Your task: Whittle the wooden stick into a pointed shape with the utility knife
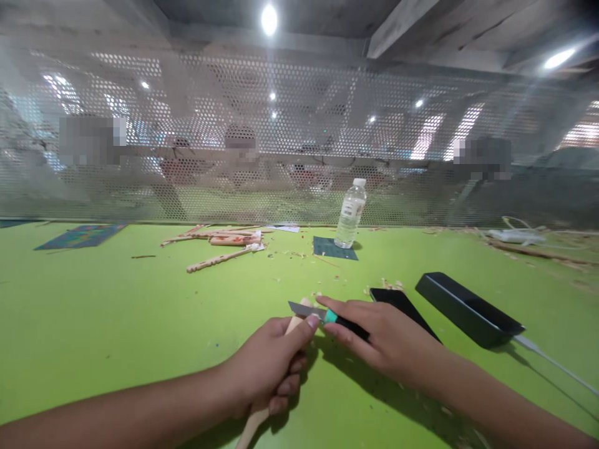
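Observation:
My left hand (269, 358) is closed around a pale wooden stick (253, 425), whose upper end shows just past my thumb. In my right hand (393, 330) is a utility knife (350, 325) with a black and teal handle. Its bare blade (306, 310) lies across the upper end of the stick, pointing left. My left thumb presses near the back of the blade. The palm of my right hand hides part of the knife's handle.
Carved wooden sticks (219, 257) lie at the back left. A water bottle (350, 215) stands on a dark sheet (322, 248) before a perforated metal screen (281, 137). On the right are a phone (405, 308), a black box-shaped device (468, 308) with a white cable, and scattered shavings.

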The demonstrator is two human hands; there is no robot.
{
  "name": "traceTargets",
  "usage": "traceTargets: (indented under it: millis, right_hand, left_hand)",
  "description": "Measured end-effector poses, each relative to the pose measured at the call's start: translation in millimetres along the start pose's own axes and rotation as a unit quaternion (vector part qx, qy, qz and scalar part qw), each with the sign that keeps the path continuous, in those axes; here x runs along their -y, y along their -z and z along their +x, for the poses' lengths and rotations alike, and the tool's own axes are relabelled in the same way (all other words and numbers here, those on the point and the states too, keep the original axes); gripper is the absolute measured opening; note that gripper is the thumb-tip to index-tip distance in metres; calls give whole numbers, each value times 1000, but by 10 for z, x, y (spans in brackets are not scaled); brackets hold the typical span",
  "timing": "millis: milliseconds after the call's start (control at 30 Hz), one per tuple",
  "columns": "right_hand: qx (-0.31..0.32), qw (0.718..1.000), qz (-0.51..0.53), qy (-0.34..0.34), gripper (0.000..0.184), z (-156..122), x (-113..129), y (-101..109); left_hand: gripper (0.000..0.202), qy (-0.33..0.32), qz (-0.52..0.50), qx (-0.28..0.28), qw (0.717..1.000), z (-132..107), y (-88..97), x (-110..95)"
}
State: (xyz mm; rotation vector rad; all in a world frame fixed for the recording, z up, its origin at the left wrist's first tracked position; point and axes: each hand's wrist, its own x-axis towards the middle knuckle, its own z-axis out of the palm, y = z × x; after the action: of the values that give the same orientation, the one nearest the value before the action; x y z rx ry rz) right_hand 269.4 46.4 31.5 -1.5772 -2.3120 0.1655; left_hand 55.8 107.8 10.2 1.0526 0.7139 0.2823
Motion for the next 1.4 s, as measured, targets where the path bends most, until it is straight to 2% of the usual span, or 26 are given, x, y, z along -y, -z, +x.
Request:
traceTargets:
  millis: [233,400,533,667,867,1133,1267,1400]
  right_hand:
    - [-18,998,-37,-45,56,-34,93,-56]
    - [-33,990,-105,-89,59,-79,211,-104]
    - [-55,980,-139,-130,56,-61,174,-91]
    - [-82,977,-119,-157,54,-21,78,-35]
    - [-61,990,-82,-101,57,-19,18,17]
    - [-24,1000,-10,10,47,-25,7,38]
    - [1,1000,16,22,47,-16,29,47]
    - [5,1000,-4,8,50,-16,46,28]
  left_hand:
    - [59,2,33,-48,998,-21,-65,-27]
    - [61,0,45,-75,996,-18,-109,-23]
    - [64,15,38,-70,997,-8,-117,-30]
    - [66,26,45,-60,997,-8,-108,-40]
    - [59,9,39,-38,998,-18,-45,-14]
    - [55,-20,33,5,999,-30,0,-17]
    - [58,-18,21,14,1000,-30,-2,-11]
    - [59,-2,29,-13,999,-33,-21,-30]
